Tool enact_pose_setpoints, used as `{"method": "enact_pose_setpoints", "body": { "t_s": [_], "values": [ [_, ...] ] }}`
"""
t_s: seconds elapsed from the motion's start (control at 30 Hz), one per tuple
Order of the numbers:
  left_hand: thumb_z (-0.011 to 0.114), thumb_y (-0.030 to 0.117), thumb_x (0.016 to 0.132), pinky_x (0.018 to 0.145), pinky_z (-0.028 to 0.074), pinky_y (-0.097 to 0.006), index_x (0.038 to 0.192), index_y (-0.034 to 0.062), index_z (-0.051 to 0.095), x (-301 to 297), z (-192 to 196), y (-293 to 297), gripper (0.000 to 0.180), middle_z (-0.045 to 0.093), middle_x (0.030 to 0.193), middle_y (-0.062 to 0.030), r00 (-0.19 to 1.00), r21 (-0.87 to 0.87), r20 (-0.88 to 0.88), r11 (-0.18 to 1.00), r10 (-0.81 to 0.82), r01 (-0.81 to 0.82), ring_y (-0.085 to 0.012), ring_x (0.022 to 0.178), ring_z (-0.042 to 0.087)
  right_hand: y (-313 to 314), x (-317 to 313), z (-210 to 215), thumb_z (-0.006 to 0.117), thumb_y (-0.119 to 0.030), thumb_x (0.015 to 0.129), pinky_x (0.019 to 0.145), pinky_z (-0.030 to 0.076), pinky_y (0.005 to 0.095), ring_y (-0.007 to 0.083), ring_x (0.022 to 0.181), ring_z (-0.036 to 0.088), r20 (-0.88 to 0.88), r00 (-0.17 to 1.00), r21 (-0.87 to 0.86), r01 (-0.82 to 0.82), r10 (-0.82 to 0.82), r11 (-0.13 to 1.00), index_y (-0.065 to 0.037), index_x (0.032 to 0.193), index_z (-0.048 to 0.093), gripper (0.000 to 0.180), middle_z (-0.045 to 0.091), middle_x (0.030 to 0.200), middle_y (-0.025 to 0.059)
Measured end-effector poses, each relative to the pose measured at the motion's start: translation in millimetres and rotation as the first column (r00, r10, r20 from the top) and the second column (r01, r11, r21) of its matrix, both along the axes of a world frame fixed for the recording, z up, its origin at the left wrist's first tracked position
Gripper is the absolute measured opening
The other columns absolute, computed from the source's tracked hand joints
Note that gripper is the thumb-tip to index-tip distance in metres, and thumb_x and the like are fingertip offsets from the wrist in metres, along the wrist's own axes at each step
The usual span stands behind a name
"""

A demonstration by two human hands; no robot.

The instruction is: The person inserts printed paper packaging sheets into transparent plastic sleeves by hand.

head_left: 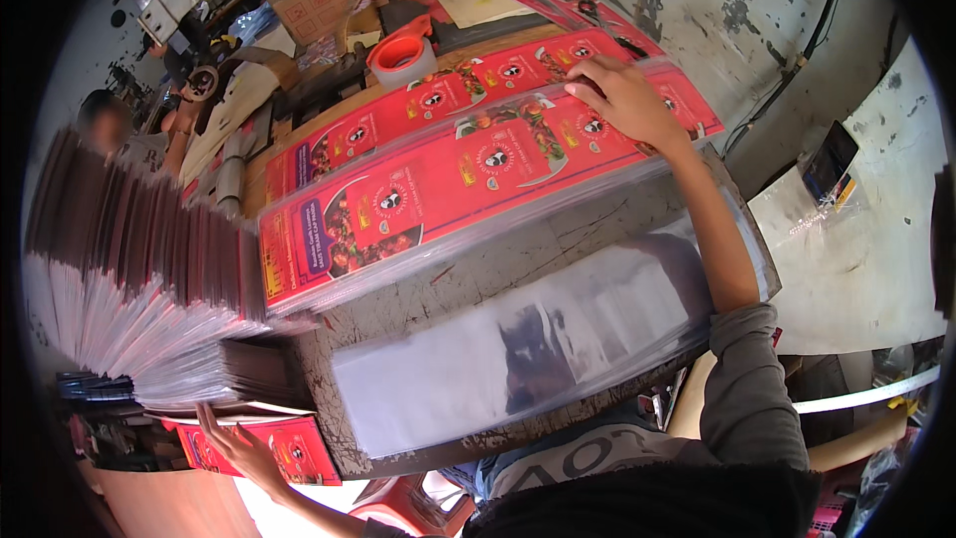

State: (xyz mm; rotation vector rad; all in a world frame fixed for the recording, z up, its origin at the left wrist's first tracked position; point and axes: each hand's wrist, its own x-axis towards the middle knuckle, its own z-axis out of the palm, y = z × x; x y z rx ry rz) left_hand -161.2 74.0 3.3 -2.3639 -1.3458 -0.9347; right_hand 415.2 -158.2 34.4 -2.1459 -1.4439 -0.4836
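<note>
My right hand (627, 100) is over the right part of long red printed sheets. Its fingers are bent, with a gap between thumb and forefinger, and I see nothing held there. Under and in front of it lies the near pile of red printed sheets (438, 194) in clear plastic; a second red row (398, 112) lies behind. Low on the left, my left hand (244, 453) rests with fingers stretched and spread on a red printed sheet (299, 446), by the bottom of a tall fanned stack of plastic-covered sheets (149, 269).
Clear plastic sleeves (448, 369) lie along the worn table's (334, 369) near edge. A red tape dispenser (403, 58) stands behind the sheets. A cardboard box (324, 2) is at the back; a phone (832, 159) lies at the right. A person (105, 125) is at the far left.
</note>
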Motion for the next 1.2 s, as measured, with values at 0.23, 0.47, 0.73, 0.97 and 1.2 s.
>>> {"method": "enact_pose_setpoints", "body": {
  "t_s": [0.23,0.47,0.73,0.97,1.2],
  "values": [
    [0.048,0.02,0.084,0.1,0.029,-0.047,0.125,0.0124,0.046,-35,9,10,0.042,0.044,0.125,-0.0099,0.968,0.008,-0.19,0.987,0.162,-0.163,-0.0305,0.119,0.037,-1,0,-1,0.053,-0.026,0.086,0.073,0.044,0.0381,0.0307,0.084,0.056,0.009,1.0,-0.007,0.006,-0.006,1.0,-0.004,0.096,0.056,0.024,0.057,0.091,0.0138],
    [0.049,0.007,0.082,0.099,0.031,-0.045,0.124,0.0103,0.048,-34,10,21,0.042,0.04,0.129,-0.0128,0.995,-0.043,-0.061,0.996,-0.081,0.078,-0.0309,0.119,0.039,0,-1,-1,0.053,-0.025,0.086,0.074,0.044,0.0381,0.031,0.085,0.055,-0.011,1.0,-0.003,-0.001,0.001,1.0,-0.004,0.096,0.055,0.024,0.057,0.091,0.0144],
    [0.051,-0.005,0.076,0.093,0.036,-0.046,0.103,0.002,0.05,-54,12,26,0.027,0.045,0.114,-0.0149,0.997,-0.097,-0.079,0.995,-0.001,-0.006,-0.0324,0.115,0.041,1,-1,-1,0.053,-0.025,0.086,0.073,0.043,0.0384,0.0313,0.084,0.055,-0.006,1.0,-0.006,-0.004,0.004,1.0,-0.003,0.096,0.055,0.024,0.057,0.092,0.0147],
    [0.043,0.02,0.089,0.063,0.036,-0.026,0.087,0.0065,0.054,-81,-21,-15,0.018,0.045,0.094,0.0009,0.731,-0.325,0.612,0.939,0.302,-0.115,-0.012,0.072,0.041,2,2,-2,0.052,-0.024,0.086,0.073,0.043,0.0378,0.0314,0.083,0.055,-0.033,0.999,0.004,-0.026,0.026,1.0,-0.002,0.094,0.055,0.024,0.057,0.09,0.0148],
    [0.047,0.008,0.082,0.068,0.039,-0.029,0.094,0.0047,0.051,-88,-42,-27,0.013,0.045,0.097,-0.0053,0.983,-0.255,0.161,0.966,0.084,-0.041,-0.0161,0.081,0.047,1,1,2,0.052,-0.024,0.086,0.072,0.043,0.0379,0.0307,0.082,0.055,-0.031,0.998,0.0,-0.05,0.05,0.999,-0.002,0.094,0.055,0.023,0.057,0.09,0.0146]
  ]
}}
